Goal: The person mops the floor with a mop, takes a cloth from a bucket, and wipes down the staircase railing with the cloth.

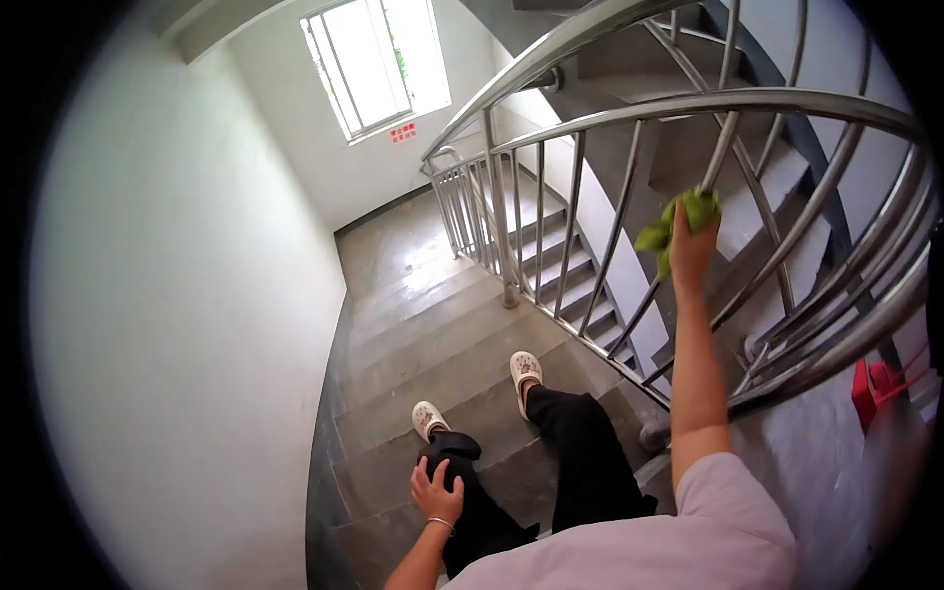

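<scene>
My right hand (694,241) is stretched out to the railing, closed around a green cloth (700,208). The cloth is wrapped about one of the slanting metal balusters (723,147), just below the curved handrail (777,98). Part of the cloth hangs loose to the left of my fingers. My left hand (438,492) rests on my left knee with its fingers spread, holding nothing. A bracelet circles that wrist.
I sit on grey stairs (433,369) leading down to a landing (393,236) below a window (359,64). A white wall (187,295) runs along the left. More steps lie beyond the railing. A red object (870,391) is at the right.
</scene>
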{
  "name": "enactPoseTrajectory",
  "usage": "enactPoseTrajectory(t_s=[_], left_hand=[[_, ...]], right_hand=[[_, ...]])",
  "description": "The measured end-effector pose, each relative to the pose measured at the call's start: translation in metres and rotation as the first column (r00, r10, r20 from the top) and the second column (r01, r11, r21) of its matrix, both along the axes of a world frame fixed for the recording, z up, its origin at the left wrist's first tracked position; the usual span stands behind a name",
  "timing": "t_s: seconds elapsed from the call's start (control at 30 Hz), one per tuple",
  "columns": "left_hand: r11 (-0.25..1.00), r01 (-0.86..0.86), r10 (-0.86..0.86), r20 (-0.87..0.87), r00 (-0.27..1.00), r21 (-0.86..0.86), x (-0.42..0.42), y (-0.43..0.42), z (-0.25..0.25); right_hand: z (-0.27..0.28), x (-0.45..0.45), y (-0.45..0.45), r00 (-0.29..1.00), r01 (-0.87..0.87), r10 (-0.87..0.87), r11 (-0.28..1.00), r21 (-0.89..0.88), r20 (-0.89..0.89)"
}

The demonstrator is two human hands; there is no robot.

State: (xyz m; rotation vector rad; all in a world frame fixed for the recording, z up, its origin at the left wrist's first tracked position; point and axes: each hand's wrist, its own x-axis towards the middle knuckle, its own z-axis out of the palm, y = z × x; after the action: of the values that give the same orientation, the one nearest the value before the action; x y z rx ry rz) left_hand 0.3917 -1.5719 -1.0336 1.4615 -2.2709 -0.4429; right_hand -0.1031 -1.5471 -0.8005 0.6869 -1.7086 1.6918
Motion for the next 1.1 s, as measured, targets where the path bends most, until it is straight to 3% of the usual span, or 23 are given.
enactPoseTrajectory(t_s=[0.07,0.2,0.27,0.33,0.37,0.5,0.53,0.6,0.67,0.7,0.73,0.77,0.83,0.9,1.1], left_hand=[[1.0,-0.012,0.012,0.011,1.0,0.007,-0.002,0.001,0.005],[1.0,-0.001,0.0,0.053,0.999,0.026,-0.004,-0.002,0.013],[1.0,-0.01,0.01,0.051,0.999,0.012,-0.004,-0.002,0.011],[1.0,-0.015,0.014,0.068,0.998,0.007,-0.005,-0.002,0.009],[1.0,-0.024,0.023,0.066,0.998,0.002,-0.003,-0.003,0.008],[1.0,-0.015,0.015,0.017,1.0,0.002,-0.001,-0.005,0.001],[1.0,-0.007,0.007,-0.001,1.0,-0.008,0.0,-0.004,-0.001],[1.0,-0.025,0.025,-0.003,1.0,0.015,-0.003,-0.002,0.001],[0.999,-0.032,0.032,-0.002,0.999,0.014,-0.003,-0.002,0.004],[0.999,-0.03,0.03,-0.002,1.0,0.021,-0.003,-0.001,0.004],[0.999,-0.029,0.029,-0.007,1.0,0.019,-0.002,-0.001,0.003],[0.999,-0.026,0.026,-0.012,1.0,0.018,-0.001,-0.002,0.002],[1.0,-0.02,0.021,-0.03,0.999,0.018,0.001,-0.003,-0.004],[1.0,-0.019,0.02,-0.055,0.998,0.017,0.003,-0.001,-0.006],[0.999,-0.034,0.036,-0.052,0.998,0.041,0.006,-0.001,-0.002]], right_hand=[[-0.055,0.004,0.002,0.997,0.027,-0.031,0.998,0.064,0.064],[-0.181,0.008,0.015,0.955,-0.096,0.039,0.978,0.185,0.293],[-0.243,0.001,0.024,0.862,-0.259,0.138,0.947,0.189,0.489],[-0.258,-0.011,0.03,0.799,-0.352,0.201,0.921,0.17,0.566],[-0.249,-0.006,0.029,0.729,-0.425,0.236,0.892,0.155,0.642],[-0.199,-0.013,0.028,0.731,-0.412,0.346,0.911,-0.024,0.587],[-0.181,-0.017,0.025,0.796,-0.359,0.327,0.933,-0.037,0.51],[-0.1,-0.001,0.024,0.812,-0.425,0.434,0.898,-0.113,0.392],[-0.036,-0.005,0.024,0.862,-0.408,0.404,0.911,-0.052,0.305],[-0.006,-0.008,0.022,0.941,-0.245,0.228,0.969,0.042,0.25],[0.027,-0.015,0.025,0.893,-0.395,0.385,0.919,-0.004,0.235],[0.045,-0.035,0.022,0.913,-0.357,0.353,0.934,-0.018,0.204],[0.097,-0.058,0.025,0.931,-0.359,0.347,0.926,0.116,0.115],[0.142,-0.027,0.024,0.903,-0.392,0.377,0.919,0.036,0.207],[0.143,-0.04,0.02,0.92,-0.363,0.356,0.932,0.016,0.163]])
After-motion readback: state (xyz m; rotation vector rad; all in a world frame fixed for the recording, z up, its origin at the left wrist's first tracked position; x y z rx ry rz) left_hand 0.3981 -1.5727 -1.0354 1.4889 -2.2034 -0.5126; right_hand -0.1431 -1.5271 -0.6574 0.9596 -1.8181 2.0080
